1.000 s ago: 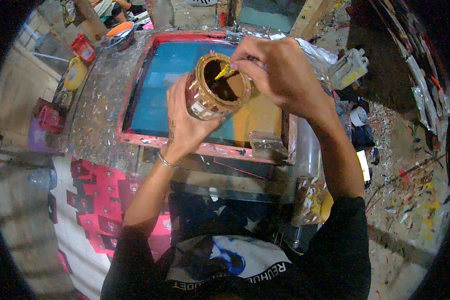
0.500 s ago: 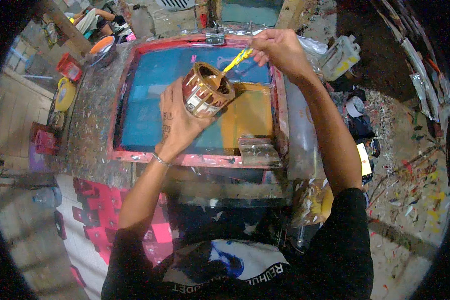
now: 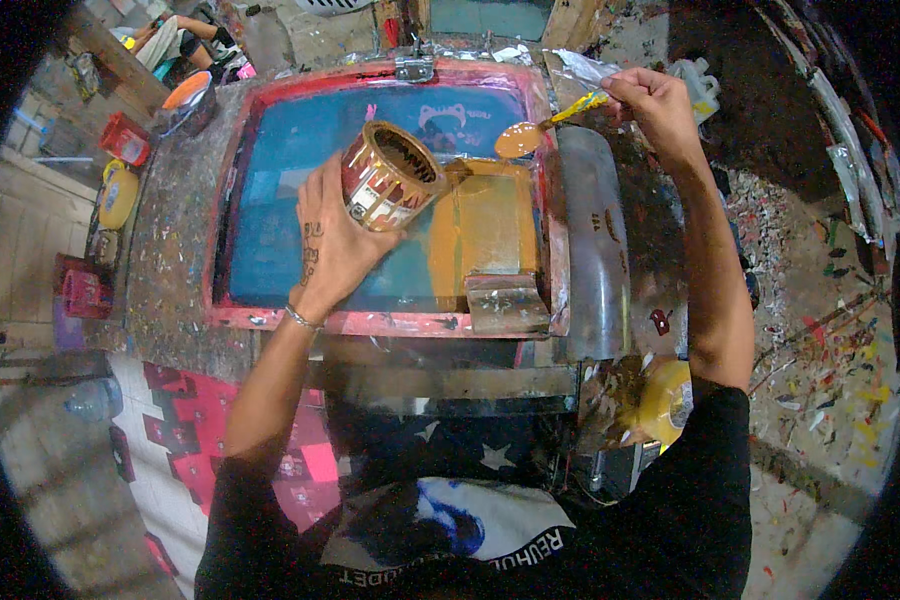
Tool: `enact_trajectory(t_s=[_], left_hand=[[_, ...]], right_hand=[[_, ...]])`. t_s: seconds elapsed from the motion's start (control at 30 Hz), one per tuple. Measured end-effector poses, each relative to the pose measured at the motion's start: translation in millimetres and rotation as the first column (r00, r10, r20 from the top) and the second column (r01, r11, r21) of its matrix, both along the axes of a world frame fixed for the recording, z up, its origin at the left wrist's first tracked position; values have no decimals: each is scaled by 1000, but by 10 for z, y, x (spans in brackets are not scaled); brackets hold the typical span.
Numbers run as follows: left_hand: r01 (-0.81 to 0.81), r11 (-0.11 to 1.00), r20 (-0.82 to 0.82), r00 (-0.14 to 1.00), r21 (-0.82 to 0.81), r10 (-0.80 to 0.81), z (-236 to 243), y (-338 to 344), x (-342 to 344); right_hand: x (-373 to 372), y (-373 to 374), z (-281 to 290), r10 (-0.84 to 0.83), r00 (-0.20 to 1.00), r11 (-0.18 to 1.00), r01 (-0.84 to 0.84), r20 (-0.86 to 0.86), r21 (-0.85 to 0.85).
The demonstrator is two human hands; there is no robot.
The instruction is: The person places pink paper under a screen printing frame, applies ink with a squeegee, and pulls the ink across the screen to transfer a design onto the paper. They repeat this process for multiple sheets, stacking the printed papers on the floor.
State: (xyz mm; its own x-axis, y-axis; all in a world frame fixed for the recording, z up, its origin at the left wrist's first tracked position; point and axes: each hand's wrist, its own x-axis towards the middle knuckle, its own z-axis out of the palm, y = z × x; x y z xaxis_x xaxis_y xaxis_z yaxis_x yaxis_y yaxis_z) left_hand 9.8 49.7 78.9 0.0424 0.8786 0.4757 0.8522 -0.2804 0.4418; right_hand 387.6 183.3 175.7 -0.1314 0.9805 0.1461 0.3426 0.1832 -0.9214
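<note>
My left hand (image 3: 332, 245) grips a paint-smeared can (image 3: 388, 200), tilted above the left-middle of a screen-printing screen with a red frame (image 3: 370, 320) and blue mesh (image 3: 275, 150). My right hand (image 3: 645, 100) pinches the yellow handle of a spoon (image 3: 518, 139) whose bowl is coated with ochre paint, held over the screen's upper right. Ochre paint (image 3: 485, 215) covers the right part of the mesh. A flat, paint-stained piece (image 3: 502, 305) lies on the frame's lower right corner.
Left are a bowl (image 3: 188, 100), red container (image 3: 125, 138), yellow container (image 3: 120, 195) and pink container (image 3: 85, 293) by the worn table (image 3: 165, 250). A metal cylinder (image 3: 595, 260) lies right of the frame. Pink printed pieces (image 3: 185, 430) lie below left. Another person's legs (image 3: 185, 45) show at upper left.
The spoon has come out of the can and moved right with my right hand, now carrying paint. My left hand and the can have shifted slightly left.
</note>
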Motion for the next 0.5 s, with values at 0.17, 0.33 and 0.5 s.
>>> enact_trajectory(t_s=[0.17,0.33,0.5], left_hand=[[6,1000,18,1000,1,-6,10,4,39],[16,1000,34,999,-5,-16,14,-15,31],[2,1000,29,1000,-10,-1,18,-54,16]], right_hand=[[81,29,22,-35,994,999,34,100,13],[-113,17,-5,-14,999,999,11,53,53],[-196,21,10,-50,994,995,42,93,85]])
